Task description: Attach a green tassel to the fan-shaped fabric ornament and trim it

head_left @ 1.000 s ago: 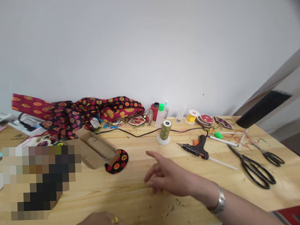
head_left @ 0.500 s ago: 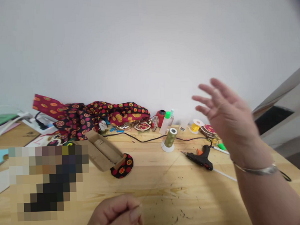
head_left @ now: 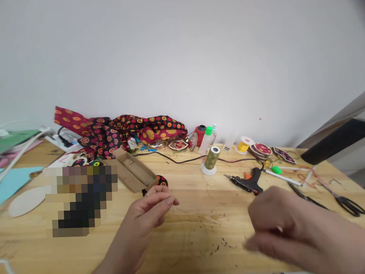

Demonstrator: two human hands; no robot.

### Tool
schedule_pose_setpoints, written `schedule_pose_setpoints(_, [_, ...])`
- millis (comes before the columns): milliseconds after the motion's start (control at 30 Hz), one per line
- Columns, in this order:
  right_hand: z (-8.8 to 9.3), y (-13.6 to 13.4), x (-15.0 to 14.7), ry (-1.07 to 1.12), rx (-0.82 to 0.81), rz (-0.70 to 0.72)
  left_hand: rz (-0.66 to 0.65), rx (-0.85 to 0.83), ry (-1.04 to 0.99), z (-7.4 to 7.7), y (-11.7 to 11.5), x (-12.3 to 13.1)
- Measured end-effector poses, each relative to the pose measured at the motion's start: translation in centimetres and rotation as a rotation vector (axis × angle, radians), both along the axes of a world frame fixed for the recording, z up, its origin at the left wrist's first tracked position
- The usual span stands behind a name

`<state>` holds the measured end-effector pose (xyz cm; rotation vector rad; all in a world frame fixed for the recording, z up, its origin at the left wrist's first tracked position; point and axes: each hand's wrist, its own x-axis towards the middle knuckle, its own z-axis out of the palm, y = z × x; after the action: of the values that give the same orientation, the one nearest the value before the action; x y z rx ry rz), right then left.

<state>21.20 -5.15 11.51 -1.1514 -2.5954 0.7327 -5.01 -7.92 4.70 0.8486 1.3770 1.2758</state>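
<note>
My left hand [head_left: 150, 212] is over the middle of the table, thumb and fingertips pinched together. A faint, fine thread [head_left: 183, 233] trails from those fingertips in a loose curve over the wood. To the right, my right hand [head_left: 281, 225] is smeared by motion, its fingers curled in; anything between them is hidden. Beyond the hands stands a cone of olive-green thread [head_left: 212, 158] on a white base. Just behind the left fingers, a round piece of black and red patterned fabric [head_left: 163, 180] lies partly covered beside an open cardboard box [head_left: 135, 170].
A black glue gun [head_left: 246, 182] lies right of the cone, its cable running left. Black-handled scissors [head_left: 351, 206] rest at the far right. Patterned cloth [head_left: 125, 131] is bunched against the wall, with bottles [head_left: 207, 140] and a yellow spool [head_left: 244, 145] beside it. Dark snippets [head_left: 218, 245] dot the table.
My right hand has come down from its raised, spread-finger position and curled up near the table. The left hand shows further forward, still pinched. The view has shifted slightly, showing the scissors.
</note>
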Motion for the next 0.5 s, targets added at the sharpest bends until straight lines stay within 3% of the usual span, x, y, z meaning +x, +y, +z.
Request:
schedule_pose_setpoints(67, [-0.1, 2.4, 0.4, -0.223, 0.019, -0.002, 0.001, -0.014, -0.008, 0.1, -0.1, 0.1])
schedule_pose_setpoints(233, [-4.4, 5.9, 3.8, -0.559, 0.335, -0.460, 0.010, -0.064, -0.065, -0.3, -0.5, 0.1])
schedule_pose_setpoints(333, [-6.5, 5.8, 5.6, -0.620, 0.274, -0.542, 0.009, -0.097, -0.064, -0.6, -0.3, 0.2])
schedule_pose_setpoints(500, [-7.5, 5.9, 5.9, -0.603, 0.198, -0.563, 0.014, -0.157, -0.031, -0.5, 0.1, 0.8])
